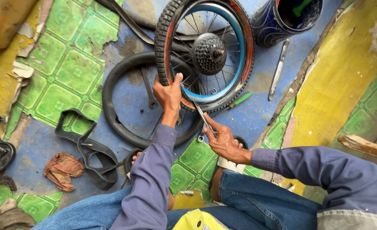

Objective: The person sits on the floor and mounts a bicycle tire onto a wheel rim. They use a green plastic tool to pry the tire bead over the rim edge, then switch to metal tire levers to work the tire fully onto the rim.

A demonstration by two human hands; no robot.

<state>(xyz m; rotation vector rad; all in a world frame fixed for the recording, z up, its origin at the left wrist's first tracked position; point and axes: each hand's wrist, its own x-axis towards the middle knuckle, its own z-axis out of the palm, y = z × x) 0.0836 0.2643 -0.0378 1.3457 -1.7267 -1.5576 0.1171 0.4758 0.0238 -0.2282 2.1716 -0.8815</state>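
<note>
While the left hand (168, 94) grips the tyre (162, 42), right-hand fingers (210, 126) apparently pinch a metal lever (202, 117).

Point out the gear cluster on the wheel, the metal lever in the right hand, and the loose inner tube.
gear cluster (209, 53), head view, on its toothed face.
metal lever (202, 118), head view, mid-shaft.
loose inner tube (111, 79), head view, left curve on the floor.

Left hand (168, 94) reaches forward, fingers curled over the bicycle wheel (204, 51) at its near rim; right hand (222, 140), nearer the body, pinches closed below that wheel.
</note>
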